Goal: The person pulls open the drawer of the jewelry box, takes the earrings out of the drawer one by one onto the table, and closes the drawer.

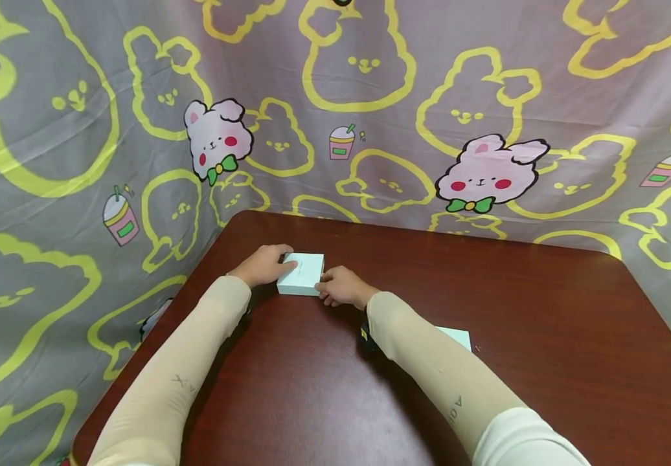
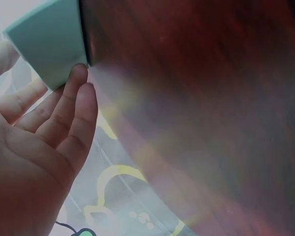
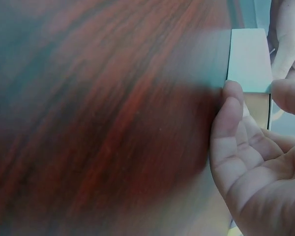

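Note:
A pale mint-green box (image 1: pixel 303 270) with small print on its top lies flat near the far left of the table. My left hand (image 1: pixel 264 264) holds it from the left, thumb on the top and fingers at the far side. In the left wrist view, fingertips of the left hand (image 2: pixel 49 123) touch a lower edge of the box (image 2: pixel 51 44). At the box's right end, my right hand (image 1: pixel 344 287) has thumb and fingers at the edges. The right wrist view shows the right hand (image 3: pixel 260 152) pinching that end, where a beige inner part (image 3: pixel 257 108) shows beside the mint cover.
Another flat pale mint piece (image 1: pixel 458 338) lies on the brown table (image 1: pixel 312 375), partly hidden by the right forearm. A tiny object (image 1: pixel 478 349) is beside it. Patterned cloth (image 1: pixel 370 129) hangs along the table's back and left edges.

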Tool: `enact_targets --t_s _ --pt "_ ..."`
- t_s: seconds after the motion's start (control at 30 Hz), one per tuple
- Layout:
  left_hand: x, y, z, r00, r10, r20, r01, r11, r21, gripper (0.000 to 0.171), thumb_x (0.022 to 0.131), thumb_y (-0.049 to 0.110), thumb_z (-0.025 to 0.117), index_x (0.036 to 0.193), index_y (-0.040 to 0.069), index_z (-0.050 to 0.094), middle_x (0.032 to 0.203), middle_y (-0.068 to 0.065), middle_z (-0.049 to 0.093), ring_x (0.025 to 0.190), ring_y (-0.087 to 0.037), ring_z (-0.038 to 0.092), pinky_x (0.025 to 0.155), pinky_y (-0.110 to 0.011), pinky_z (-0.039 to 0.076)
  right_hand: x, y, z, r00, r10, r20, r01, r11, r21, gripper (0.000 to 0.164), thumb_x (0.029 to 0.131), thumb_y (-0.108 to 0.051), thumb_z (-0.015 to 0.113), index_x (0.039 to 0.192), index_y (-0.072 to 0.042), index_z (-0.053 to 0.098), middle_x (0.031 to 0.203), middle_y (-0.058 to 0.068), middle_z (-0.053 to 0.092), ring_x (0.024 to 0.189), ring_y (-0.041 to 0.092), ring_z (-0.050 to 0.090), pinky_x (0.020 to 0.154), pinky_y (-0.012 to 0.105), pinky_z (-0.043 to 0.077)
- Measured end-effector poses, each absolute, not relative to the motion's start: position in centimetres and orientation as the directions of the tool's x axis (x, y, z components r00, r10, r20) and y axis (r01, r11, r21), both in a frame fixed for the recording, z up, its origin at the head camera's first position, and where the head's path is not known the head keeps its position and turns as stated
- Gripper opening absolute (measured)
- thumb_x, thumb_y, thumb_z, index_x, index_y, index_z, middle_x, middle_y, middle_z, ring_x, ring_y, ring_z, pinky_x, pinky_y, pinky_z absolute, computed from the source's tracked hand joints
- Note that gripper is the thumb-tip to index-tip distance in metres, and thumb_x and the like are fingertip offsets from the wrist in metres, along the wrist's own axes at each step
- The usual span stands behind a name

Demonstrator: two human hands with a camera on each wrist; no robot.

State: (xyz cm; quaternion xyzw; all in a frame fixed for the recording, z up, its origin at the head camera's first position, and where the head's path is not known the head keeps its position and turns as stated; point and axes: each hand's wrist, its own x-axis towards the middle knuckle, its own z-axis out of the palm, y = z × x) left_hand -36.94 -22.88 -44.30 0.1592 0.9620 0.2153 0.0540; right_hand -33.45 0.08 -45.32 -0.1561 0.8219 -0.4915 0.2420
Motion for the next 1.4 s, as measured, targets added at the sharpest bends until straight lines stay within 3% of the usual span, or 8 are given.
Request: enact_targets --t_s 1.17,1.4 --pt "-34.6 -22.6 -44.4 -0.932 0.362 -0.023 0.319 0.847 0.425 0.048 0.096 0.03 0.062 0.133 0.001 0.056 0.128 -0.014 0.059 0.117 -0.026 0.055 0.096 -0.044 0.044 -30.9 0.8 -44.7 -0.81 -0.537 -0.236 -0.104 0.528 -0.843 0.027 0.097 -0.018 0.061 0.113 0.003 0.064 0.088 0.01 0.068 0.072 0.02 0.067 0.062 0.03 0.053" --pt "-34.0 -22.4 -44.4 -0.923 0.384 -0.018 0.342 0.84 0.421 0.048 0.096 0.03 0.062 0.133 0.0 0.056 0.128 -0.015 0.059 0.117 -0.027 0.055 0.095 -0.044 0.044 -30.5 1.1 -44.9 -0.802 -0.552 -0.23 -0.149 0.557 -0.817 0.018 0.097 -0.02 0.061 0.098 -0.004 0.067 0.084 0.008 0.069 0.068 0.018 0.065 0.06 0.03 0.053"
